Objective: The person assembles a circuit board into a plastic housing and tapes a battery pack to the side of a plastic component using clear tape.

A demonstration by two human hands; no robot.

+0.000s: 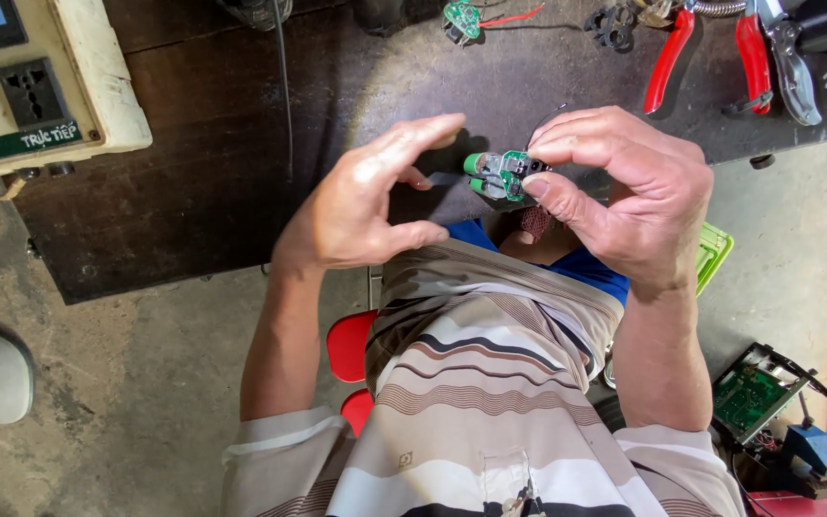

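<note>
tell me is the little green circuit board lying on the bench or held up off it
Held up. The right hand pinches the small green circuit board above the bench; the left hand is open beside it.

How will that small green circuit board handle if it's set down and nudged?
The circuit board probably weighs little: the right hand holds it by the fingertips. Its green cylinder end might let it roll. Its thin wire looks floppy and likely fragile.

Head-worn view, steeply down, close.
</note>
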